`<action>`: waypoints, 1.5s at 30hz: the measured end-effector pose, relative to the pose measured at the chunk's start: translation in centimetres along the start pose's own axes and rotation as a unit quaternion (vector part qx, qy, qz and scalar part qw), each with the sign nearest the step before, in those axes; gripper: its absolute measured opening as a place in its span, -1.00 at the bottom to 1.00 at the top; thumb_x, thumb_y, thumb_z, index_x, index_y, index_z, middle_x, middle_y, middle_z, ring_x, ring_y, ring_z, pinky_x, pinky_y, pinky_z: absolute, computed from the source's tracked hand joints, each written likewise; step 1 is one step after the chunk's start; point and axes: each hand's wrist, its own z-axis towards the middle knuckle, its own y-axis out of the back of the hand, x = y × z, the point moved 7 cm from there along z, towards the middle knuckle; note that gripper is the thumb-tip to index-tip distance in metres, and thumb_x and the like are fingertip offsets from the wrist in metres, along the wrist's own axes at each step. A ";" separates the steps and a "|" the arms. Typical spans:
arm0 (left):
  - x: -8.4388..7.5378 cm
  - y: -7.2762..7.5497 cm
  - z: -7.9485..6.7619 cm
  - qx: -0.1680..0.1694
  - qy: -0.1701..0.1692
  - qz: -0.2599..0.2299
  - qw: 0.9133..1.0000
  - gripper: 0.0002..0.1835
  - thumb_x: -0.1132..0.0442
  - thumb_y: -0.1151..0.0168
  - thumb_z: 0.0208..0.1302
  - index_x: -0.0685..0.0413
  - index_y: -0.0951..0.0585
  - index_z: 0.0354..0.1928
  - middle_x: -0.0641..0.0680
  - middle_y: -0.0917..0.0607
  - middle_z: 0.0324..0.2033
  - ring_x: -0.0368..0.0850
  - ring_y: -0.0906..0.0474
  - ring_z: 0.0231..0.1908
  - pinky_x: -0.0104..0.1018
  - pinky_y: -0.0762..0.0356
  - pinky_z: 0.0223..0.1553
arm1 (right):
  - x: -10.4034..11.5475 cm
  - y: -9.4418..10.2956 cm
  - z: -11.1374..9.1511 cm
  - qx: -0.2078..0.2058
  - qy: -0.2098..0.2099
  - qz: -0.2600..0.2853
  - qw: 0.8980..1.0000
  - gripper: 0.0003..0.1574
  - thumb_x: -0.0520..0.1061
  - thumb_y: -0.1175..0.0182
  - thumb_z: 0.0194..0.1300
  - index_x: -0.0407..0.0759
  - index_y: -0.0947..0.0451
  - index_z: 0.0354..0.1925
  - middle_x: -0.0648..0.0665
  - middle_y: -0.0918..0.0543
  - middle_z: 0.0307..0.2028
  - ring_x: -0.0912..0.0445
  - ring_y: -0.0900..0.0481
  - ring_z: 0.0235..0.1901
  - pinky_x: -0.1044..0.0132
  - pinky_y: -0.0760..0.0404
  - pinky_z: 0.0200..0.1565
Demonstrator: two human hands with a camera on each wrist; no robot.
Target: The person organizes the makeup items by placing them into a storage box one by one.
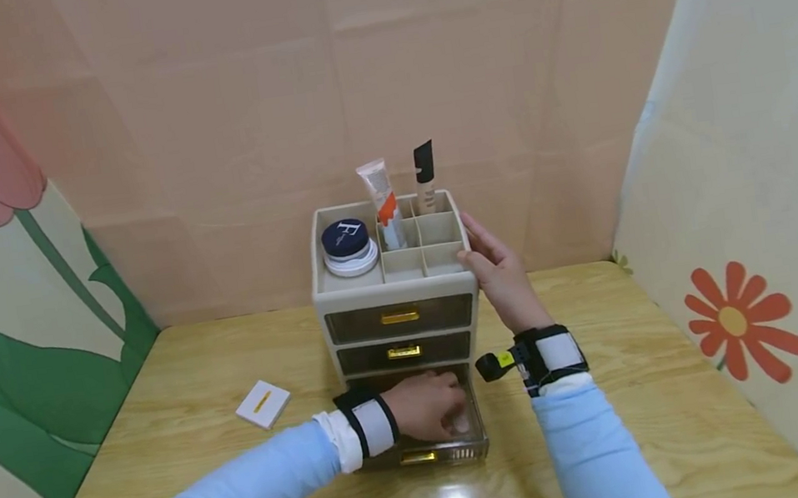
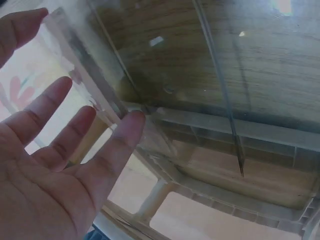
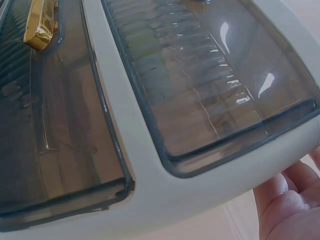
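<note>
A cream makeup organizer (image 1: 395, 291) with smoky see-through drawers and gold handles stands on the table. Its bottom drawer (image 1: 475, 446) is pulled out. My left hand (image 1: 423, 407) reaches into that drawer with fingers pointing down. In the left wrist view its fingers (image 2: 131, 127) are spread beside the clear drawer wall, with dividers beyond, and nothing shows in its grasp. Against the organizer's right side rests my right hand (image 1: 505, 281), its thumb at the top rim and its fingers along the side. Only part of that hand (image 3: 292, 205) appears in the right wrist view.
On the organizer's top tray are a dark-lidded jar (image 1: 349, 243), a pale tube (image 1: 383, 201) and a black-capped tube (image 1: 424, 174). A small white square box (image 1: 263, 404) lies on the wooden table (image 1: 593, 459) to the left. Patterned cloth hangs behind and at both sides.
</note>
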 end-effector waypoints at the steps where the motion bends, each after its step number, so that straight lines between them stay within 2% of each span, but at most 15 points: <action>1: 0.0 -0.1 0.0 0.001 0.003 0.006 1.000 -0.68 0.00 -0.44 0.10 -0.16 -0.63 -0.11 -0.17 -0.47 -0.25 -0.29 -0.37 -0.31 -0.52 -0.37 -0.37 | 0.0 -0.1 0.0 0.001 0.001 0.000 1.000 -0.34 0.02 -0.05 0.44 0.43 -0.19 0.42 0.03 -0.23 0.42 -0.06 -0.29 0.32 -0.15 -0.37 0.19; 5: -0.1 -0.3 -0.3 0.005 0.009 0.027 1.000 -0.58 -0.01 -0.44 0.10 -0.19 -0.59 0.02 -0.15 -0.47 -0.17 -0.26 -0.38 -0.27 -0.51 -0.40 -0.35 | 0.0 -0.2 -0.1 0.003 0.002 -0.003 1.000 -0.33 0.03 -0.05 0.45 0.42 -0.17 0.43 0.02 -0.22 0.43 -0.07 -0.28 0.32 -0.16 -0.37 0.20; 14: 0.1 -0.4 -0.6 0.008 0.019 0.035 0.999 -0.50 0.03 -0.47 0.07 -0.19 -0.54 0.07 -0.13 -0.45 -0.14 -0.26 -0.40 -0.24 -0.51 -0.43 -0.31 | 0.0 -0.5 0.0 0.009 0.001 -0.002 1.000 -0.31 0.02 -0.05 0.45 0.37 -0.15 0.45 0.01 -0.21 0.43 -0.07 -0.27 0.33 -0.14 -0.37 0.20; 19: 0.5 -0.6 -0.7 0.006 0.019 0.036 0.999 -0.54 0.01 -0.46 0.08 -0.17 -0.54 0.03 -0.13 -0.45 -0.18 -0.28 -0.40 -0.29 -0.52 -0.42 -0.38 | -0.1 -0.6 0.1 0.008 -0.002 0.003 1.000 -0.34 0.01 -0.04 0.45 0.42 -0.17 0.43 -0.01 -0.20 0.44 -0.08 -0.27 0.32 -0.14 -0.37 0.20; 26: 0.6 -0.4 -1.1 -0.008 0.002 0.044 0.999 -0.62 -0.01 -0.43 0.11 -0.14 -0.58 -0.05 -0.16 -0.49 -0.27 -0.33 -0.40 -0.36 -0.54 -0.39 -0.44 | -0.5 -0.4 0.1 0.010 -0.007 -0.004 1.000 -0.34 0.03 -0.04 0.45 0.45 -0.16 0.42 0.01 -0.20 0.44 -0.10 -0.28 0.32 -0.15 -0.37 0.19; 30: 0.2 0.9 -1.8 -0.031 -0.004 0.044 0.999 -0.62 -0.04 -0.40 0.12 -0.12 -0.60 -0.04 -0.16 -0.51 -0.27 -0.35 -0.40 -0.36 -0.52 -0.40 -0.44 | -0.4 -0.3 0.1 0.014 -0.005 -0.007 1.000 -0.33 0.03 -0.02 0.46 0.42 -0.14 0.44 -0.01 -0.19 0.44 -0.11 -0.27 0.32 -0.16 -0.36 0.20; 36: -0.8 3.6 -3.6 -0.050 -0.012 0.019 0.998 -0.57 -0.04 -0.38 0.15 -0.07 -0.62 0.03 -0.12 -0.58 -0.12 -0.35 -0.46 -0.25 -0.52 -0.47 -0.29 | -0.1 0.0 0.3 0.012 -0.002 -0.015 1.000 -0.32 0.04 -0.02 0.46 0.39 -0.12 0.46 -0.01 -0.19 0.44 -0.10 -0.27 0.32 -0.16 -0.37 0.19; 41: -1.2 5.3 -5.8 -0.085 -0.018 0.006 0.996 -0.56 -0.03 -0.36 0.18 -0.10 -0.61 0.08 -0.10 -0.58 -0.03 -0.32 -0.51 -0.14 -0.50 -0.50 -0.20 | -0.1 0.1 0.3 0.007 -0.004 -0.017 1.000 -0.31 0.05 -0.04 0.45 0.38 -0.13 0.46 0.02 -0.21 0.43 -0.08 -0.30 0.31 -0.14 -0.39 0.19; 45: -1.1 6.8 -8.2 -0.128 -0.016 0.004 0.992 -0.62 0.00 -0.36 0.18 -0.11 -0.62 0.02 -0.06 -0.57 0.03 -0.23 -0.52 -0.05 -0.41 -0.55 -0.14 | -0.1 0.2 0.3 0.007 -0.002 -0.016 1.000 -0.31 0.05 -0.04 0.45 0.35 -0.13 0.47 0.00 -0.20 0.44 -0.10 -0.28 0.32 -0.15 -0.37 0.20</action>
